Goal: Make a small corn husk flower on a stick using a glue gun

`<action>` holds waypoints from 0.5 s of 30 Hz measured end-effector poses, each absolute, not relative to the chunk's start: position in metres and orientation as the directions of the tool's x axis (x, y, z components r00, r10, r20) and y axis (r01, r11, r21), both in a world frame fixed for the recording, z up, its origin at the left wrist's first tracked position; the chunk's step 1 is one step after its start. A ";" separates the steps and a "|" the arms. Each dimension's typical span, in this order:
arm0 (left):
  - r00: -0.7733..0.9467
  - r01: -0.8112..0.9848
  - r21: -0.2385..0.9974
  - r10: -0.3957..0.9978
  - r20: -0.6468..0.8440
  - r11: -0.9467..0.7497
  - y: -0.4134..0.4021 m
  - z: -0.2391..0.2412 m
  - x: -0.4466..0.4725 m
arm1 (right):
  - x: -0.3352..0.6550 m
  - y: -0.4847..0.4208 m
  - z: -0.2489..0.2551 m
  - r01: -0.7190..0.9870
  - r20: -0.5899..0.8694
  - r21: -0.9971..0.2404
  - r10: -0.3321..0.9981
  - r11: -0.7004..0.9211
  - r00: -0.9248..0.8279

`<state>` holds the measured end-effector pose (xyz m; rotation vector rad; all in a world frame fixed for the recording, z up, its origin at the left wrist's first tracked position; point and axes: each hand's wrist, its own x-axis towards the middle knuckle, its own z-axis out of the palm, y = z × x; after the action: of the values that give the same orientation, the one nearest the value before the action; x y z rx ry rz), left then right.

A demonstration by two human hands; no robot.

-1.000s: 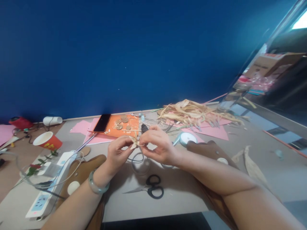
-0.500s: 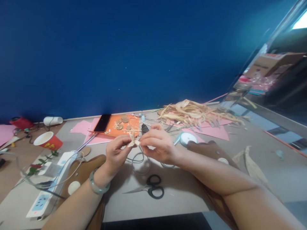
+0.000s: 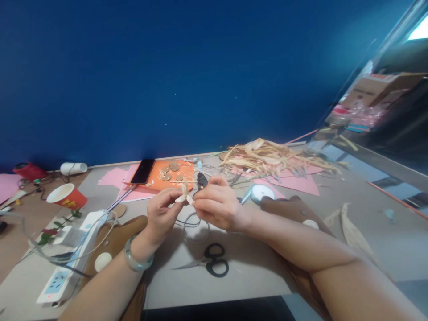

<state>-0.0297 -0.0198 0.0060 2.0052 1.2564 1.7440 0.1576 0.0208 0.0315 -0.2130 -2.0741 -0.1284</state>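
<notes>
A small cream flower point(image 3: 185, 194) with pointed petals, seemingly of dried husk, is held up between my two hands above the table. My left hand point(image 3: 163, 209) pinches it from the left, thumb and forefinger closed at its base. From the right, my right hand point(image 3: 219, 203) has its fingers closed on the edge of a petal. Below lie black-handled scissors point(image 3: 214, 261), blades pointing left. A loop of grey wire point(image 3: 196, 227) rests on the table under the hands. Partly hidden behind my right hand is a black tool point(image 3: 202, 179).
Behind are an orange sheet point(image 3: 160, 182) with brown discs, a phone point(image 3: 143, 171), and a pile of dried husk strips point(image 3: 264, 156) on pink paper. A tape roll point(image 3: 263, 193) lies right. At left stand a red paper cup point(image 3: 68, 196) and a power strip point(image 3: 63, 272).
The fingers of my right hand have shifted slightly left and curled more around the petal. The flower has turned a little; my left hand stays nearly in place.
</notes>
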 end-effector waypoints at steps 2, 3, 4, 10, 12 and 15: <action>-0.027 0.452 0.639 0.706 0.708 -0.623 -0.019 0.007 -0.030 | 0.157 0.021 0.031 0.216 0.876 -0.011 0.113 0.976 -0.469; -0.015 0.445 0.636 0.705 0.709 -0.631 -0.018 0.007 -0.030 | 0.156 0.021 0.030 0.220 0.878 -0.031 0.132 0.975 -0.460; -0.002 0.438 0.631 0.701 0.713 -0.641 -0.018 0.007 -0.029 | 0.156 0.021 0.031 0.218 0.880 -0.054 0.150 0.974 -0.451; 0.076 0.428 0.601 0.690 0.720 -0.675 -0.019 0.007 -0.027 | 0.156 0.022 0.035 0.159 0.847 -0.177 0.233 0.971 -0.478; 0.086 0.407 0.610 0.694 0.715 -0.679 -0.019 0.007 -0.026 | 0.157 0.022 0.037 0.154 0.830 -0.194 0.246 0.969 -0.501; 0.095 0.376 0.643 0.718 0.689 -0.667 -0.020 0.009 -0.026 | 0.158 0.023 0.039 0.160 0.822 -0.181 0.239 0.970 -0.517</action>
<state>-0.0263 -0.0196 0.0091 2.0752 1.0840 1.5951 0.1580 0.0228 0.0385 -0.2798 -2.1244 0.1002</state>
